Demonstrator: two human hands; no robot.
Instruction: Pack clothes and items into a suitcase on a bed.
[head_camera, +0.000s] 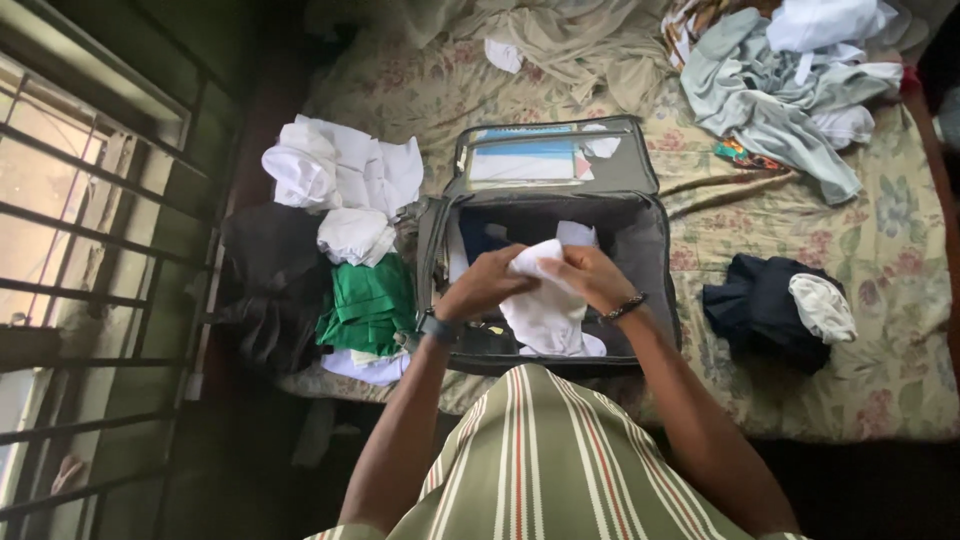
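Both my hands hold a white garment (547, 312) over an open grey suitcase (652, 262) lying on a bed. My left hand (486, 283) grips the garment's left side, with a watch on the wrist. My right hand (592, 275) grips its upper right side, a dark bracelet on that wrist. The cloth hangs down into the case. Some dark blue and white clothes lie at the back of the case. Its lid (625, 170) stands open towards the far side.
White clothes (340, 175), a green folded garment (368, 305) and dark cloth (270, 270) lie left of the case. A dark blue pile with a white piece (775, 305) lies right. Pale green and white clothes (780, 90) lie far right. A barred window (70, 250) is at left.
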